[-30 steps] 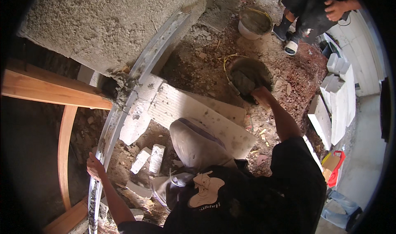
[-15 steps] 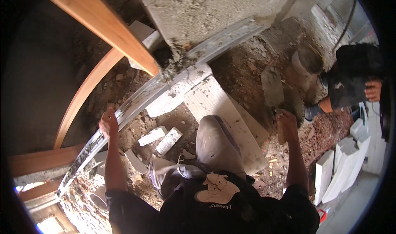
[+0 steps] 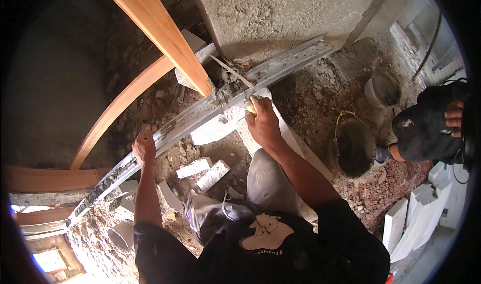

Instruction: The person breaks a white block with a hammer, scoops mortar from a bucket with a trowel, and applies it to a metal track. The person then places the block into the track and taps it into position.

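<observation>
My left hand (image 3: pixel 144 148) is closed on the near edge of a long metal straightedge (image 3: pixel 183 119), which runs diagonally from lower left to upper right and is smeared with mortar. My right hand (image 3: pixel 264 125) grips the yellowish handle of a trowel (image 3: pixel 234 74). Its blade, seen nearly edge-on, reaches over the straightedge to wet mortar (image 3: pixel 224 90) in the gap between an upright wooden post (image 3: pixel 165 33) and a plastered wall (image 3: pixel 280 18). Beneath the straightedge, close to my right hand, lie white blocks (image 3: pixel 215 127).
Two mortar buckets, one upright (image 3: pixel 383 88) and one wider (image 3: pixel 353 146), stand at right. A co-worker's dark-clothed leg (image 3: pixel 426 126) and hand are beside them. White block pieces (image 3: pixel 396 224) are stacked at lower right. Broken pieces (image 3: pixel 213 176) and rubble lie before my knee.
My right hand has swung left and forward with the trowel, from near the wider bucket to the mortar by the post. My left hand stays on the straightedge.
</observation>
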Demonstrator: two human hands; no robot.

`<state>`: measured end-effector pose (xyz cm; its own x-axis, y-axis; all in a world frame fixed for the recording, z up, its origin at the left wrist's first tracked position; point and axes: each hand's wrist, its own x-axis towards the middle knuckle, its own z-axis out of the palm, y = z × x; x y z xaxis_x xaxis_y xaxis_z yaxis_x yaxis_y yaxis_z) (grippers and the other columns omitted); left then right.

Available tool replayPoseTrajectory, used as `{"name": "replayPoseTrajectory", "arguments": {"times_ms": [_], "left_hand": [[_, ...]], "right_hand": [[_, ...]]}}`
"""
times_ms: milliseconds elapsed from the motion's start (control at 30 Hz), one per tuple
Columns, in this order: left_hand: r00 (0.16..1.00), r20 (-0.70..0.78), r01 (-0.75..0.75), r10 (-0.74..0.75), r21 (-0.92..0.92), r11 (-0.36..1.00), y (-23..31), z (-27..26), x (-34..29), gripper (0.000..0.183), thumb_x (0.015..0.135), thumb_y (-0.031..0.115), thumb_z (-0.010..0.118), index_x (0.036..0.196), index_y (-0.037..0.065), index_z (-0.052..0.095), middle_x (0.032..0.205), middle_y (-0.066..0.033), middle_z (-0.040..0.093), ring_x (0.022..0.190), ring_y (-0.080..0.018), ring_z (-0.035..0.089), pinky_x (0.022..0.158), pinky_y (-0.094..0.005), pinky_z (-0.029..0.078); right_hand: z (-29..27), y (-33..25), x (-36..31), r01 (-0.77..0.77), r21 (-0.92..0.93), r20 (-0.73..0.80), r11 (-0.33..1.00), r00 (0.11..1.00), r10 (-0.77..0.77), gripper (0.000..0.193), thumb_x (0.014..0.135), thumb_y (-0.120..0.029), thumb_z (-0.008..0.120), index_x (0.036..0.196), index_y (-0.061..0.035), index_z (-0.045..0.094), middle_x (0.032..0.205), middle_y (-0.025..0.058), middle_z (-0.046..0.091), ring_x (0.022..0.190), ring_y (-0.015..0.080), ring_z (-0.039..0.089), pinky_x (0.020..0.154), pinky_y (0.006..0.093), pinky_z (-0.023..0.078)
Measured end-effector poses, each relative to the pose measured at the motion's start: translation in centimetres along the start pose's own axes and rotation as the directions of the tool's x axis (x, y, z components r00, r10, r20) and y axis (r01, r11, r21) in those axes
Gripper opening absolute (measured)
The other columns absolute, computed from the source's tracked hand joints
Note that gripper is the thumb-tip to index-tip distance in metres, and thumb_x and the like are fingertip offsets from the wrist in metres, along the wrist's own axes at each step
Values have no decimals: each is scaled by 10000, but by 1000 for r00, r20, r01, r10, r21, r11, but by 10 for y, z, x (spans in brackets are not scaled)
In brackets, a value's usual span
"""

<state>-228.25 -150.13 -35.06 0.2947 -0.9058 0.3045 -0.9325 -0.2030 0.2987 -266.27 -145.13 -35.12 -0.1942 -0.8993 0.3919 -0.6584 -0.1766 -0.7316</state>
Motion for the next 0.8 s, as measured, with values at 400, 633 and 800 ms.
{"name": "replayPoseTrajectory", "arguments": {"times_ms": [400, 633, 800], "left_hand": [[1000, -14, 4, -3, 55, 998, 0, 3, 1, 512, 879, 447, 505, 675, -14, 595, 704, -265, 587, 681, -424, 589, 630, -487, 429], [1000, 28, 6, -7, 45, 999, 4, -1, 0, 536, 873, 468, 501, 768, -34, 659, 763, -283, 611, 727, -433, 609, 640, -498, 444], [1000, 24, -7, 7, 30, 1000, 10, -4, -2, 542, 879, 473, 491, 769, -28, 664, 740, -274, 614, 697, -433, 605, 622, -493, 446]], "right_hand": [[-32, -16, 40, 3, -133, 295, 991, 955, 37, 400, 805, -106, 624, 1167, 30, 521, 1019, 214, 538, 881, 379, 579, 775, 425, 480], [-13, -30, 88, 32, -238, 383, 971, 922, 63, 160, 778, -1, 506, 803, 61, 651, 952, 277, 612, 882, 402, 637, 744, 451, 528], [-21, -39, 87, -29, -270, 512, 962, 842, 169, 182, 802, -20, 506, 867, 39, 666, 929, 273, 624, 870, 385, 646, 746, 438, 537]]}}
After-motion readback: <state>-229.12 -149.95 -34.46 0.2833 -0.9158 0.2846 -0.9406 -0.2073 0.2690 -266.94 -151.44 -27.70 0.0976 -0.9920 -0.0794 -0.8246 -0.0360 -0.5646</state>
